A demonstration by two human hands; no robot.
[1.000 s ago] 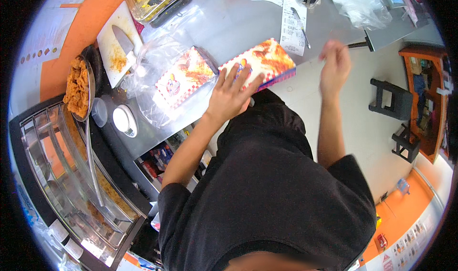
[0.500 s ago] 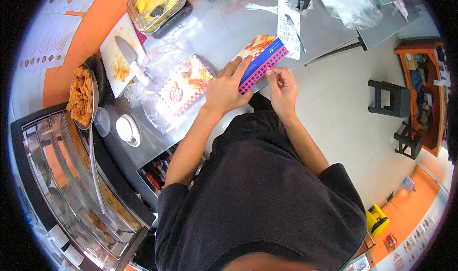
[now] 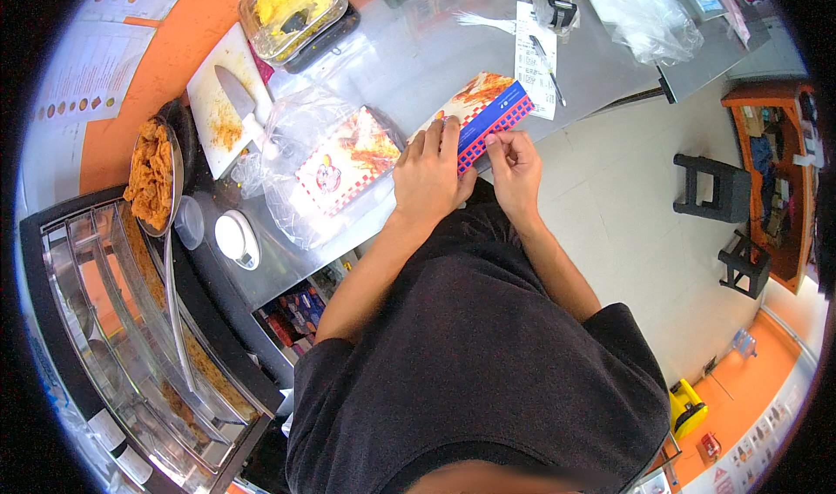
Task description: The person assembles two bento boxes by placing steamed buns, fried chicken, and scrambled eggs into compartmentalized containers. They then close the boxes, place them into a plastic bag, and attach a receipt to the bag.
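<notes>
A cardboard food box (image 3: 498, 116) with a food picture on top and a blue side edged in red-and-blue checks lies at the counter's front edge. My left hand (image 3: 428, 170) grips its left end, fingers over the top and thumb low by the checked side. Thumb and bent fingers of my right hand (image 3: 517, 170) are pinched together at the lower edge of that side; what lies between the fingertips is mostly hidden. Left of my left hand, a second printed food box (image 3: 341, 165) lies on or in a clear plastic bag (image 3: 292, 115).
Behind the box lie a paper receipt (image 3: 528, 54) and a pen (image 3: 557, 87). To the left are a knife (image 3: 233, 89) on a white cutting board (image 3: 207, 115), a glass dish of yellow food (image 3: 296, 2), a strainer of fried pieces (image 3: 152, 176) and a white round device (image 3: 235, 237).
The whole view has shifted slightly. My left hand sits a little further right along the box; my right hand stays pinched at the box's side.
</notes>
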